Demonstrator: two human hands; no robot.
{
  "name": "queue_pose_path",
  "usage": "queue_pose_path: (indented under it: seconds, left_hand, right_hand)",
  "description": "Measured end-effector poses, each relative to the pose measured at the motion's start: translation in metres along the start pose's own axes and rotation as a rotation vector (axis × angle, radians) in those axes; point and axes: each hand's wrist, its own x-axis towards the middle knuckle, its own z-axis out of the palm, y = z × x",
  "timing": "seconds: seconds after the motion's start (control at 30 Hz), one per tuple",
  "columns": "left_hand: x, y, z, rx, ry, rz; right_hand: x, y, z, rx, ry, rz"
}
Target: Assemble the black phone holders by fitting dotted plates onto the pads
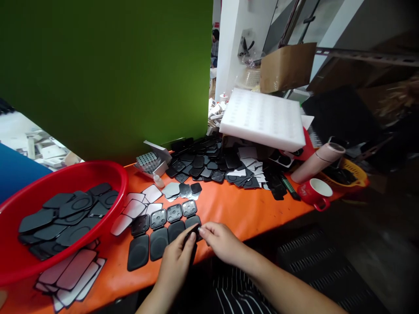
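Observation:
My left hand [175, 258] is closed round a thin black plastic piece [195, 228], thumb on top. At the far end of that piece, the thumb and forefinger of my right hand [222, 242] are pinched together; whatever lies between them is too small to make out. Beside my left hand, a row of hinged black pads [138, 253] lies unfolded on the orange tabletop [225, 208], their upper halves showing round silvery dots. Behind the row are some silvery and dark cut sheets [172, 189]. White black-edged cards [134, 208] lie to its left.
At the left stands a red basin [122, 183] of dark pads. A heap of black parts [198, 161] lies at the back, near a small dropper bottle [158, 180]. White foam block [262, 120], pink flask [319, 161] and red mug [314, 195] are at the right.

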Motion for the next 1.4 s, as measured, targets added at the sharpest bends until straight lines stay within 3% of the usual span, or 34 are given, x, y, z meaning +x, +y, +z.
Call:
queue_pose_path:
  seconds: [0.1,0.23,0.33,0.47,0.63,0.77,0.87,0.97,1.07,1.13,1.27,1.4]
  left_hand:
    - [-0.007,-0.001,-0.002,0.265,-0.022,0.18]
    - [-0.015,-0.004,-0.005,0.5,-0.104,0.381]
    - [-0.019,-0.004,-0.007,0.609,-0.119,0.457]
    - [-0.022,-0.001,-0.007,0.659,-0.097,0.47]
    - [-0.017,-0.005,-0.004,0.441,-0.087,0.373]
    - [-0.002,-0.006,-0.005,-0.038,0.047,0.011]
    - [0.006,-0.004,-0.007,-0.353,0.109,-0.197]
    - [0.005,-0.001,-0.007,-0.393,0.123,-0.216]
    - [-0.003,-0.003,-0.006,-0.215,0.136,-0.091]
    - [-0.01,-0.004,-0.006,-0.03,0.111,0.057]
    - [-0.018,-0.005,-0.007,0.235,0.014,0.325]
    - [-0.018,-0.004,-0.009,0.316,-0.071,0.462]
  right_hand:
    - [-0.003,-0.002,0.001,-0.036,0.003,-0.006]
    - [-0.008,0.004,0.001,0.395,-0.159,0.249]
    - [-0.01,0.008,0.002,0.668,-0.21,0.397]
    - [-0.01,0.012,0.01,0.795,-0.136,0.433]
    - [-0.009,0.015,0.017,0.888,-0.078,0.419]
    - [-0.007,0.008,0.011,0.949,-0.193,0.399]
    - [-0.004,0.003,0.006,0.825,-0.218,0.369]
    - [-0.002,0.001,0.009,0.61,-0.21,0.332]
    - [-0.002,0.004,0.014,0.425,-0.158,0.286]
    - [-0.004,0.006,0.015,0.42,-0.147,0.283]
    - [-0.006,0.009,0.011,0.771,-0.251,0.434]
    - [-0.006,0.013,0.003,1.103,-0.384,0.631]
